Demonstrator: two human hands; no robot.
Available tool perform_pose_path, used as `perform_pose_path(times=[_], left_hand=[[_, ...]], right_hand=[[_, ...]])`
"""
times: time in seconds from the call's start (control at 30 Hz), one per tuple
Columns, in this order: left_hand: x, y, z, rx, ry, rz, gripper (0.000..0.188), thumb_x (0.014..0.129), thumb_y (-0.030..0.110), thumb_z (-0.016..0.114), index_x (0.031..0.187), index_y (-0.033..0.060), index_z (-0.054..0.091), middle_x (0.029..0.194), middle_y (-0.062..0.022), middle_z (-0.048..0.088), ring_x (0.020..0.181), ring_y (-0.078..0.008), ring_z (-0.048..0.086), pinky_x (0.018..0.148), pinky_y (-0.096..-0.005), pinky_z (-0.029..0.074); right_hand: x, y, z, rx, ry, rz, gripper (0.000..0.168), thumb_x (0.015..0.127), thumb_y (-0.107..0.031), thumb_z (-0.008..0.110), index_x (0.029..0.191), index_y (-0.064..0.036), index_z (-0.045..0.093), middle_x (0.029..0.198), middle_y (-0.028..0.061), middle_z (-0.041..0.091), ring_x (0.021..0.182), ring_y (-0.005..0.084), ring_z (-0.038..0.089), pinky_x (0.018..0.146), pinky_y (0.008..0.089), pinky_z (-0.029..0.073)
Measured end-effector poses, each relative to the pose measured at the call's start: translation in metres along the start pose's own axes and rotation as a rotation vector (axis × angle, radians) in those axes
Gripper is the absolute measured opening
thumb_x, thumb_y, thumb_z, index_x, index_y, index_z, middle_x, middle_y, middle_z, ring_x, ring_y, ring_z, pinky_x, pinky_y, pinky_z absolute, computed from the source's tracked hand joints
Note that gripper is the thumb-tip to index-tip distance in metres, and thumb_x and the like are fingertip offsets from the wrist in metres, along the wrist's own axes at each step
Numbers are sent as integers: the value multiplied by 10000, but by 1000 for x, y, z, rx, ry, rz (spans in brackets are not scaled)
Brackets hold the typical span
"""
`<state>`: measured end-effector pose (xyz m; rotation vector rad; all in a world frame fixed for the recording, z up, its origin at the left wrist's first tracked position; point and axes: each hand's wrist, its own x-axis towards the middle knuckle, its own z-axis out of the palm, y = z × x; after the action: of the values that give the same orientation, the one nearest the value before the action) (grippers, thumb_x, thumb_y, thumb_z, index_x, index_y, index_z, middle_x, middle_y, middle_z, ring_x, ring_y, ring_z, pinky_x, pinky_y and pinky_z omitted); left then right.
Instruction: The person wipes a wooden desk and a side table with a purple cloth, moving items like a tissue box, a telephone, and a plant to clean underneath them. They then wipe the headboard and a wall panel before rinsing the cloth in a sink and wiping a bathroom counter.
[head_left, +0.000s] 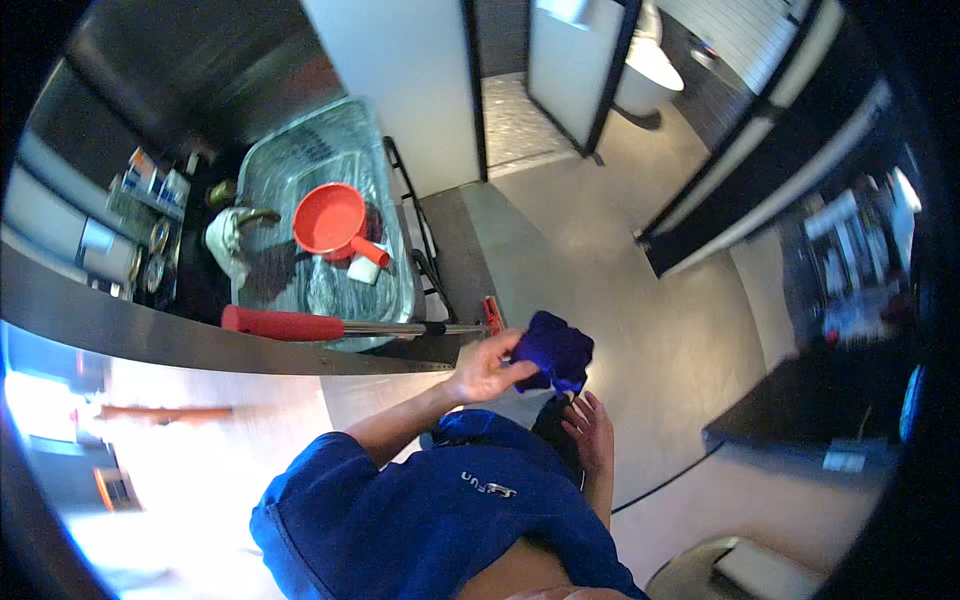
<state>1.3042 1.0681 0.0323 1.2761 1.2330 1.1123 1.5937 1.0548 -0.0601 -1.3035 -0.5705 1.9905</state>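
My left hand (491, 367) grips a crumpled dark purple cloth (556, 352) between thumb and fingers, in front of my body. Just below the cloth, my right hand (592, 433) is held with its fingers apart and nothing in it. To the left is a clear glass basin (255, 169). In it lie a red plastic dipper (328, 217) and a small white object (365, 268), partly under the dipper's handle. A pole with a red grip (285, 323) reaches across the near side of the basin toward my left hand.
A pale cloth (226, 238) hangs by the faucet (259, 217). A black metal rack (412, 210) stands beside the basin. Farther off are a frosted door (574, 71) and a white toilet (649, 75). A black cable (667, 480) crosses the floor at the right.
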Motion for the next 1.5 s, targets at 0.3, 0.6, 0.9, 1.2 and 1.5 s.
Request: perform_pose_path(times=[0.3, 0.6, 0.9, 1.2, 1.5], left_hand=[[62, 79, -19, 115, 937, -17, 338, 815, 46, 678, 1138, -2, 593, 1040, -49, 615, 975, -131, 571, 885, -286, 451], [105, 75, -161, 435, 1822, 118, 255, 897, 139, 648, 1115, 9, 631, 971, -33, 660, 888, -119, 591, 829, -272, 462], [106, 24, -292, 695, 1975, -249, 247, 854, 210, 709, 943, -14, 658, 894, -73, 636, 793, -170, 606, 743, -308, 477], [95, -74, -313, 609, 1867, -1018, 617, 789, 334, 742, 1263, -12, 554, 1233, -255, 550, 1167, -370, 545, 996, -429, 438], [107, -105, -351, 692, 1434, -1413, 872, 747, 241, 775, 1441, 17, 297, 1424, -254, 378, 1286, -421, 424, 1062, -447, 403]], right_hand=[[232, -238, -26, -407, -259, -46, 516, 985, -439, 502, 1330, -55, 494, 1229, 95, 582, 1054, 207, 598, 866, 362, 491], [400, -322, 115, -594, -374, -1, 452, 997, -393, 505, 1300, -58, 534, 1158, 62, 618, 1010, 189, 608, 830, 339, 490], [514, -352, 148, -716, -346, 189, 514, 975, -424, 534, 1347, -71, 507, 1212, 102, 603, 1017, 205, 619, 820, 350, 510], [613, -345, 393, -1116, -963, 177, 459, 982, -347, 544, 1316, -33, 523, 1146, 108, 616, 996, 182, 613, 826, 301, 507], [423, -118, 678, -1218, -2287, -496, 357, 917, -126, 587, 1258, -35, 543, 1128, 166, 566, 1023, 297, 607, 881, 375, 505]])
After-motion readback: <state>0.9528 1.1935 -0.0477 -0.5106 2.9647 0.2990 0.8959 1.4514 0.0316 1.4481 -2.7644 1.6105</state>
